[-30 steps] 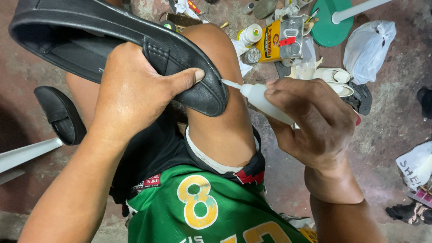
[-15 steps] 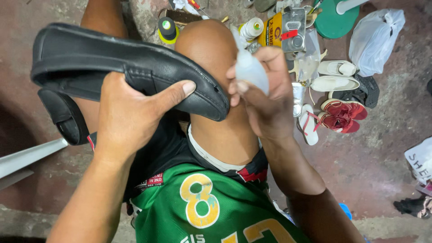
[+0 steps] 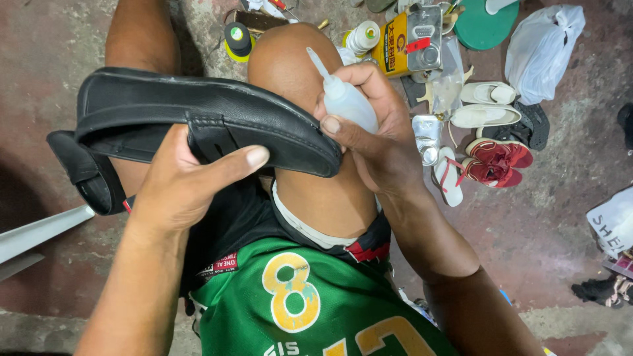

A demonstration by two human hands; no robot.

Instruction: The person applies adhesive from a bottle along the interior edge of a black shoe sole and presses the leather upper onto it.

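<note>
Bottle (image 3: 349, 102) newly upright, nozzle up-left

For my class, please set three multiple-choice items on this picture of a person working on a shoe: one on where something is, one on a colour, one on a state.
1. Where is the black leather loafer?
A. On the floor by the sandals
B. Held up over the person's knees
C. Inside the plastic bag

2. What colour are the pair of small sneakers on the floor at right?
A. Red
B. Blue
C. Yellow

3. How does the small white squeeze bottle stand?
A. Lying flat on the floor
B. Nozzle pointing down into the shoe
C. Gripped with its nozzle pointing up and away from the shoe

Answers: 1 B, since the left hand grips it above the legs; 2 A, they show red uppers with pale soles; 3 C, the right hand clasps it, nozzle tip up.
</note>
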